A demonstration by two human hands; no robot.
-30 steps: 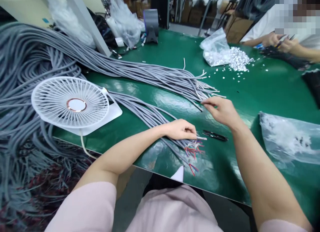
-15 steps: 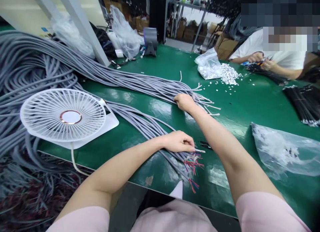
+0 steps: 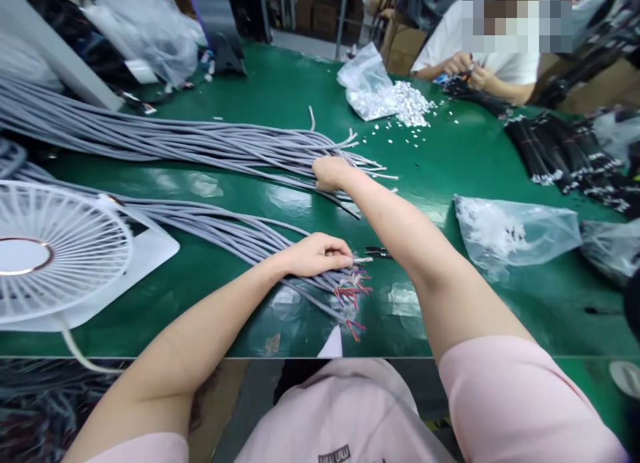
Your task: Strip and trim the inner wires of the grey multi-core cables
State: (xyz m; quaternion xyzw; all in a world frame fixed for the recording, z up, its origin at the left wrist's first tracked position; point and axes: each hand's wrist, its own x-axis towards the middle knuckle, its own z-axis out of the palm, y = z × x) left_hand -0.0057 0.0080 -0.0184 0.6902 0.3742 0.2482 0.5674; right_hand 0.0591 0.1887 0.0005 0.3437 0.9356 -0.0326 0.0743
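Observation:
My left hand (image 3: 320,254) is closed on a grey cable (image 3: 363,259), whose pale end sticks out past the fingertips. It rests over the near bundle of grey cables (image 3: 235,233); several ends there are stripped to red and blue wires (image 3: 353,293). Farther off, my right hand (image 3: 330,173) reaches to the far bundle of grey cables (image 3: 240,143), near its pale uncut-looking ends. Its fingers are curled around grey cable at the bundle's near side; how many strands they grip is hidden. Beside my right forearm lies a black-handled tool (image 3: 376,252), partly covered.
A white fan (image 3: 75,250) stands at left. Plastic bags (image 3: 515,230) lie at right, and another bag (image 3: 367,90) spills small white pieces (image 3: 413,103). Black cable bundles (image 3: 535,146) lie at far right. Across the green table (image 3: 280,70), another person's hands (image 3: 467,71) handle dark cables.
The view has swung right and come closer, so the things on the table appear farther left. Both hands stay at their bundles, and the near-side strands by my right hand have shifted slightly.

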